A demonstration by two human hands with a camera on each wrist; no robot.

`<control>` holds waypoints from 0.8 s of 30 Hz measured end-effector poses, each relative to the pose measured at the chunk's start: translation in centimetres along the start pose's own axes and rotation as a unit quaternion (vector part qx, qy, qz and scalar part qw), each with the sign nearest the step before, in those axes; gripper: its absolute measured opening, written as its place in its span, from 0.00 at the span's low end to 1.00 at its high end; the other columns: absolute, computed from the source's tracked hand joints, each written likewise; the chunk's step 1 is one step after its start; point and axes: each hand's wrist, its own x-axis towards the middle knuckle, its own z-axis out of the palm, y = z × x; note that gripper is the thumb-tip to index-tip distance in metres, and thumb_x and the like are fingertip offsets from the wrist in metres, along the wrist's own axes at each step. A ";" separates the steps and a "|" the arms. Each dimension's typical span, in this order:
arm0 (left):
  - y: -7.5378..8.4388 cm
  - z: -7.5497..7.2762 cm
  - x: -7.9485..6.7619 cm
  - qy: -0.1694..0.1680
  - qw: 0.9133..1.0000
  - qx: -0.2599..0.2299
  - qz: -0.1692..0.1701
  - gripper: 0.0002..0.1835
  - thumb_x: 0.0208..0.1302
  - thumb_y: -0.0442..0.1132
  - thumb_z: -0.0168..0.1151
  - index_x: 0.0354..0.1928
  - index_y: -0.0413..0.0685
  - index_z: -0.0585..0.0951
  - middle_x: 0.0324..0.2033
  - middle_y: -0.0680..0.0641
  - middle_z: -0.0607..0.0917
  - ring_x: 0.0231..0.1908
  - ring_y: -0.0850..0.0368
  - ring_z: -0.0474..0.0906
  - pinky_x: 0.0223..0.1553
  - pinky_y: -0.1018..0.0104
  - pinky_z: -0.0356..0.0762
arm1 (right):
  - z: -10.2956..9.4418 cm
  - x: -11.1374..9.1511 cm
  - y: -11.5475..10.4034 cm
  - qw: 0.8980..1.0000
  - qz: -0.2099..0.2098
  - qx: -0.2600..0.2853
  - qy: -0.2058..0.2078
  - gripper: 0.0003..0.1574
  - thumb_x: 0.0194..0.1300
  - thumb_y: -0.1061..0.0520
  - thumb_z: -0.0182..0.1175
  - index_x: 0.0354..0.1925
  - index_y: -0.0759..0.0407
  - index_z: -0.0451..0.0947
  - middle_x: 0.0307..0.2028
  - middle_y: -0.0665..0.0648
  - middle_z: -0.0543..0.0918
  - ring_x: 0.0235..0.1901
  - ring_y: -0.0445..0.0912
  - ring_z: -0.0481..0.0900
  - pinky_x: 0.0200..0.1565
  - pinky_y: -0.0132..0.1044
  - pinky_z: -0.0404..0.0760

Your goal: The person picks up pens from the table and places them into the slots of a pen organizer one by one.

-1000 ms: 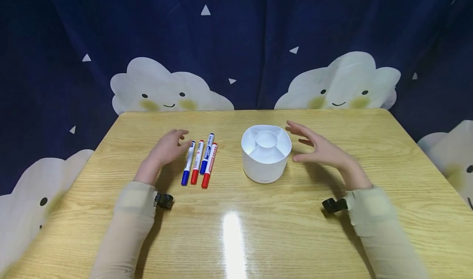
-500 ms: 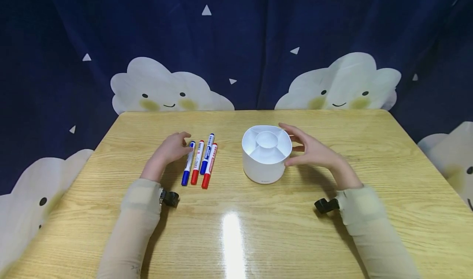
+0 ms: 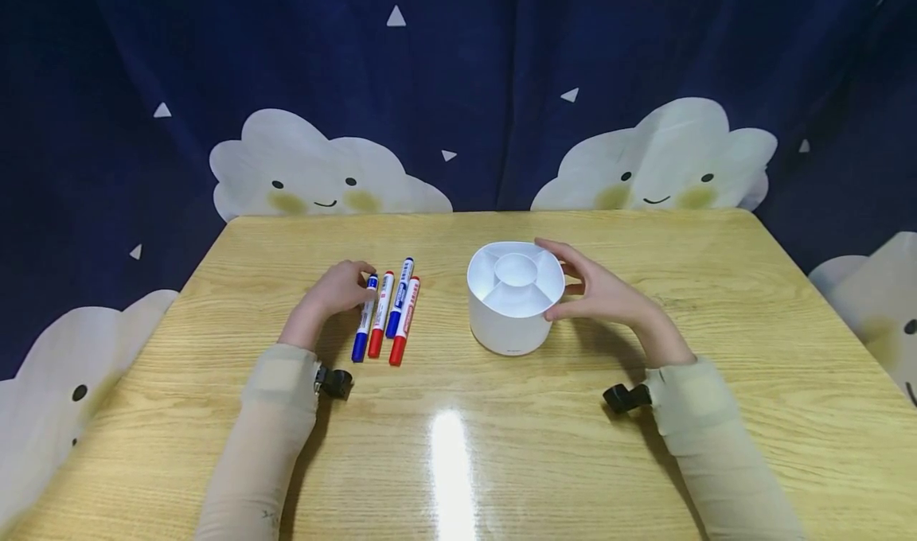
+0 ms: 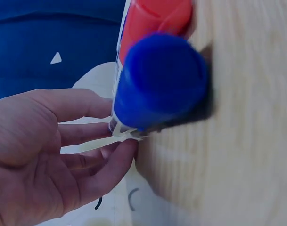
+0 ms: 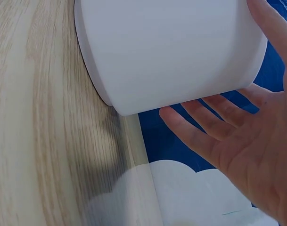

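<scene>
My left hand (image 3: 338, 288) pinches the far end of the leftmost whiteboard marker, which has a blue cap (image 3: 359, 348) and lies on the table. In the left wrist view the thumb (image 4: 86, 104) is at one side of this blue marker (image 4: 164, 80) and the fingers at the other; the marker's own cap hides part of the contact. My right hand (image 3: 605, 288) holds the right side of a round white pen holder (image 3: 510, 330), thumb in front and fingers behind. The holder stands upright, with a round middle cup and several compartments around it.
Right beside the held marker lie a red-capped marker (image 3: 376, 342), another blue one (image 3: 393, 323) and another red one (image 3: 399, 348). The wooden table (image 3: 559, 461) ends at a dark blue curtain (image 3: 473, 72) with cloud prints.
My left hand has moved right and closed on the blue marker's end. My right hand has moved left, from beside the pen holder to gripping its side. The markers and holder stay in place.
</scene>
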 end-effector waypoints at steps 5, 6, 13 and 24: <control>0.0 0.1 0.1 -0.002 1.000 -0.014 -0.009 0.27 0.58 0.37 0.58 0.59 0.33 0.67 0.44 0.33 0.76 0.30 0.53 0.76 0.28 0.69 0.76 | 0.0 0.0 -0.1 1.000 0.000 0.004 0.000 0.60 0.45 0.63 0.71 0.69 0.49 0.48 0.64 0.55 0.59 0.59 0.52 0.64 0.56 0.49 0.69; 0.0 0.1 0.1 -0.002 1.000 -0.017 -0.013 0.27 0.58 0.37 0.57 0.58 0.33 0.67 0.45 0.33 0.76 0.31 0.52 0.76 0.28 0.69 0.76 | 0.0 0.0 -0.1 1.000 0.000 0.005 0.000 0.60 0.44 0.63 0.71 0.69 0.49 0.48 0.64 0.55 0.59 0.59 0.52 0.64 0.56 0.49 0.69; 0.1 0.1 0.1 0.006 0.999 -0.043 -0.029 0.26 0.58 0.36 0.56 0.59 0.34 0.67 0.47 0.34 0.74 0.35 0.50 0.76 0.30 0.68 0.77 | 0.1 0.0 -0.1 1.000 0.000 0.009 0.000 0.60 0.45 0.62 0.71 0.69 0.51 0.47 0.64 0.56 0.59 0.59 0.52 0.63 0.57 0.48 0.69; 1.7 -1.4 -0.9 0.093 0.994 -0.046 0.013 0.26 0.57 0.37 0.57 0.58 0.38 0.67 0.49 0.36 0.73 0.40 0.46 0.72 0.35 0.61 0.76 | 0.2 0.1 -0.1 1.000 -0.002 0.018 0.000 0.57 0.48 0.63 0.68 0.69 0.55 0.47 0.64 0.56 0.59 0.58 0.51 0.64 0.55 0.48 0.71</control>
